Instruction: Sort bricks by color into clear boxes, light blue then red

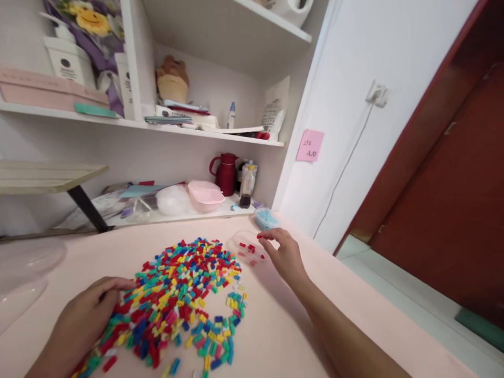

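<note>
A wide heap of small coloured plastic building bricks (177, 283) lies spread over the pale pink tabletop. At the heap's left edge rests my left hand (88, 310), fingers stretched forward against the bricks, with the thumb apart. My right hand (285, 254) pinches a small red brick (259, 237) between thumb and fingertips. It is above the right side of a clear shallow container (233, 242), which holds several red bricks (251, 248). Behind my right hand stands a clear tub of light blue pieces (266, 218).
Large clear plastic containers (29, 262) stand at the far left. Along the back are a pink lidded box (205, 195), a dark red jug (226, 176) and a bottle with dark liquid (247, 188). A white wall (342, 121) borders the table's right side.
</note>
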### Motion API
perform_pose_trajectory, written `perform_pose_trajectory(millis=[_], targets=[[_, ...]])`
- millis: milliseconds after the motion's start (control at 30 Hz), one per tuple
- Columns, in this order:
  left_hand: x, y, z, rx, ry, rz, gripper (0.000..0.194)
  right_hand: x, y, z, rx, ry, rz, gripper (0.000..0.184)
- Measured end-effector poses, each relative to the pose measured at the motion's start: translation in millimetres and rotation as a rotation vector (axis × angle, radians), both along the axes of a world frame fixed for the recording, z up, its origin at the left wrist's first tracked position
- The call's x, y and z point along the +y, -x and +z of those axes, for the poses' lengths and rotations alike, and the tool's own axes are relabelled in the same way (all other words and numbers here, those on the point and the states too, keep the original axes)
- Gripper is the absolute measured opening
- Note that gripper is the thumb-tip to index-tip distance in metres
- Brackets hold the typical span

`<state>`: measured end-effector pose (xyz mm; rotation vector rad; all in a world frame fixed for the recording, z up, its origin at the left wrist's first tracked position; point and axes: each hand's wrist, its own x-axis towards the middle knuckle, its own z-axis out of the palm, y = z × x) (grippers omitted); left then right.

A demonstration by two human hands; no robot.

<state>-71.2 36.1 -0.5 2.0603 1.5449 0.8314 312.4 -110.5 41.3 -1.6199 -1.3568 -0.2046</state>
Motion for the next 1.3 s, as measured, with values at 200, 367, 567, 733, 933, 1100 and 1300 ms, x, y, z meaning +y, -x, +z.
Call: perform_pose_trajectory(millis=[200,367,567,733,933,1100,1300], targets=[[-5.8,-1.1,6.5,0.01,0.012,0.013,0.027,2.6,1.8,-8.6,0.028,-0.029,-0.013,0.027],[-10.3,-3.2,10.3,0.021,0.0,0.026,0.028,-9.4,43.1,-2.5,0.031,0.019,0.33,0.023],[-16.8,-8.2,14.0,0.033,-0.014,0.046,0.03,-27.9,88.5,-3.6,-0.129,0.247,0.798,0.035],[-20.2,-9.0,14.4,0.027,0.001,0.069,0.03,-26.3,94.7,-11.5,-0.216,0.373,0.871,0.033],[-21.1,-9.2,13.9,0.018,0.023,0.054,0.03,-23.9,94.2,-20.6,-0.288,0.434,0.816,0.03],[-21.7,-9.3,12.5,-0.005,0.018,0.038,0.03,-24.5,93.0,-15.4,-0.264,0.443,0.809,0.019],[-22.8,-10.3,15.0,0.019,0.008,0.045,0.031,-22.4,87.4,-13.0,-0.252,0.432,0.796,0.015]])
